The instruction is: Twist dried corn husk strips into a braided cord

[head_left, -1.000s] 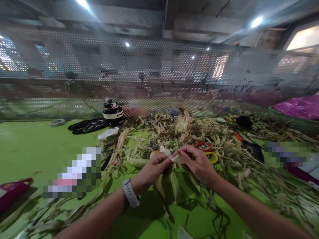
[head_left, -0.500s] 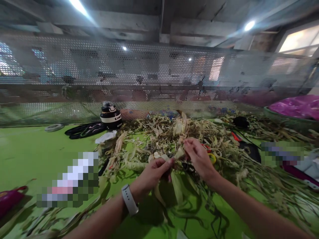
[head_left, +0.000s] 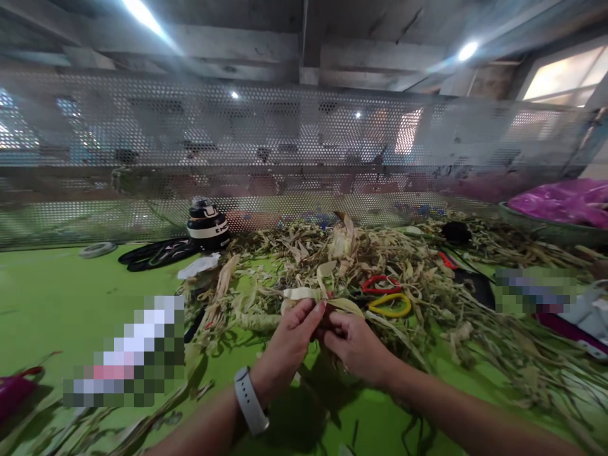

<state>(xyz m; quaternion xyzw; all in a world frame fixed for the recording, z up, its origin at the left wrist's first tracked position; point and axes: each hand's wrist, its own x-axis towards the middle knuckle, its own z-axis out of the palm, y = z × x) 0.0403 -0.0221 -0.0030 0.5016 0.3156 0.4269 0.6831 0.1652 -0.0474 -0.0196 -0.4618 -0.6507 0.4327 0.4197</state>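
Observation:
My left hand [head_left: 297, 329], with a pale watch band on the wrist, pinches a strip of dried corn husk [head_left: 304, 293] between thumb and fingers. Against it, my right hand [head_left: 354, 342] is closed with fingers curled around the lower part of the husk strips; what lies between the fingertips is partly hidden. One husk end stands up above the hands and another points right. Just beyond my right hand lie the scissors' handles, a red pair [head_left: 381, 284] and a yellow pair [head_left: 390, 306]. A heap of dried husks [head_left: 294, 247] spreads behind both hands.
A black bottle [head_left: 208, 227] stands at the back left beside a black strap-like item [head_left: 154, 252] and a ring of tape [head_left: 97, 249]. A perforated metal screen [head_left: 285, 139] bounds the green table [head_left: 42, 285]. At right is a basin with a pink plastic bag [head_left: 565, 202].
My right hand has moved down and left, closing in beside my left hand. The red and yellow handles it partly covered now show fully. The husk strips have changed position.

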